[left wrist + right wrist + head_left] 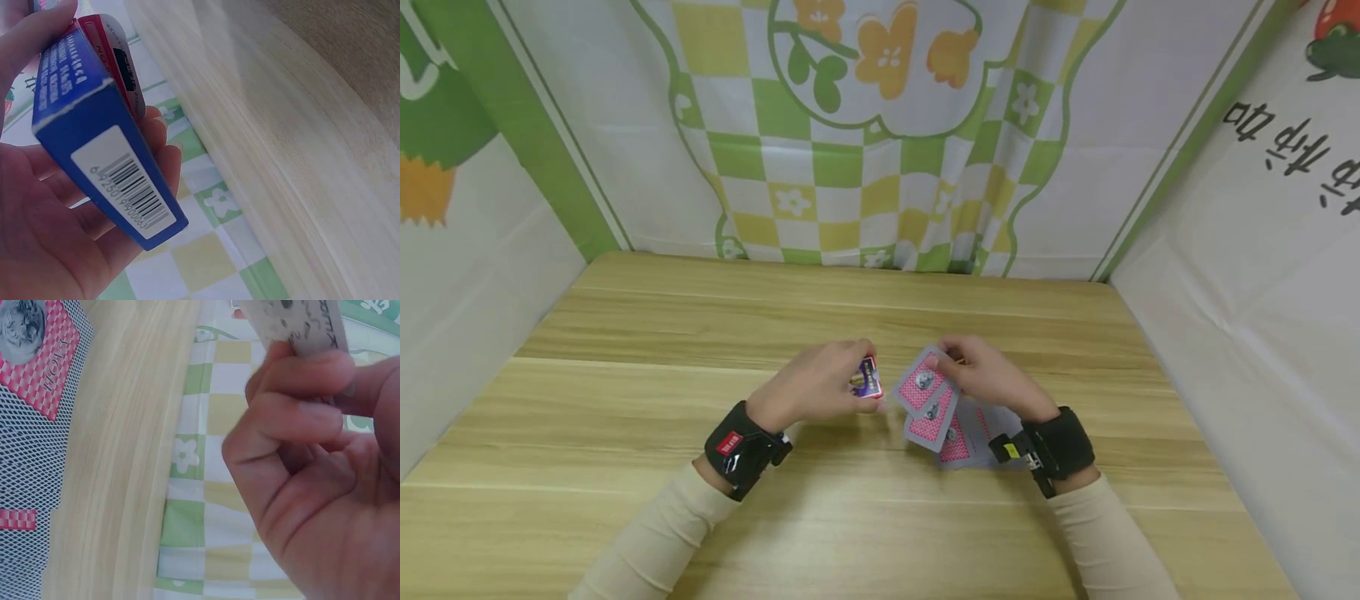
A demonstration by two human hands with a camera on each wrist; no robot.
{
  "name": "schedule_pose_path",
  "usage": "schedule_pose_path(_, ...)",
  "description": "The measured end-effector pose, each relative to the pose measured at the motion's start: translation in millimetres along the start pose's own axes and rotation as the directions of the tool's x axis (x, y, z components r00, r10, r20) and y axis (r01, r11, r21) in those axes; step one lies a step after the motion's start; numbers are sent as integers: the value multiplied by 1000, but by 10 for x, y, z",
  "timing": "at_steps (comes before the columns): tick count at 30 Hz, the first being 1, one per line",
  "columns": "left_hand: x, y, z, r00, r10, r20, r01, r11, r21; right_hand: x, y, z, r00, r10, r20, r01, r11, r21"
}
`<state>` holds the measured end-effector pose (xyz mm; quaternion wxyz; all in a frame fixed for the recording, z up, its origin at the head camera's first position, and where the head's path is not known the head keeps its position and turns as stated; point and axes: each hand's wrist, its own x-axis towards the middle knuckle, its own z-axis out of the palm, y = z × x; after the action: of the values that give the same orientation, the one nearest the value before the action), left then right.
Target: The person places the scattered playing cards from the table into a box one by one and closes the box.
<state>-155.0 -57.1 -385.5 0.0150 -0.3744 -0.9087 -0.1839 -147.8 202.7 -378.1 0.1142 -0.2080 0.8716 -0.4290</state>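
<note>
My left hand (820, 379) grips a small blue card box (867, 377) between thumb and fingers, above the table. In the left wrist view, the barcode end of the box (128, 181) faces the camera, and a red-and-white part (115, 59) shows along its side. To the right, my right hand (988, 375) pinches a red-backed playing card (922, 380) between thumb and fingers. Another red-backed card (931, 419) overlaps just below it; whether the hand holds this one too, I cannot tell. In the right wrist view, the curled fingers (300, 425) hold the card (297, 325).
More playing cards (957, 442) lie spread on the wooden table (850, 533) under the right wrist, partly hidden by it. A checked, flowered curtain (850, 183) hangs at the table's back edge. White printed walls (1240, 275) stand at both sides.
</note>
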Motion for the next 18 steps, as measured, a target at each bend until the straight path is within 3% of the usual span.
schedule_pose_path(4, 5, -2, 9, 1000, 11, -4, -11, 1000, -2, 9, 27, -19, 996, -30, -80, 30, 1000, -7)
schedule_pose_path(6, 8, -1, 15, 1000, 5, -2, -5, 1000, -5, 11, 48, -23, 994, -48, -95, 41, 996, -79)
schedule_pose_path(9, 13, 4, 26, 1000, -7, 7, 7, 1000, 0, 26, 111, 1, 998, -52, -34, 42, 971, -236)
schedule_pose_path(12, 14, 8, 40, 1000, -13, 17, 13, 1000, -3, 38, 184, 36, 998, -44, 44, 58, 914, -401)
schedule_pose_path(14, 14, 8, 48, 1000, -15, 19, 15, 1000, -7, 45, 215, 50, 997, -52, 56, 71, 897, -437)
schedule_pose_path(16, 15, 8, 50, 1000, -13, 17, 14, 1000, -12, 42, 215, 41, 997, -70, 31, 77, 906, -417)
schedule_pose_path(18, 19, 6, 46, 1000, -12, 10, 12, 1000, -6, 33, 188, 14, 998, -68, -2, 63, 946, -319)
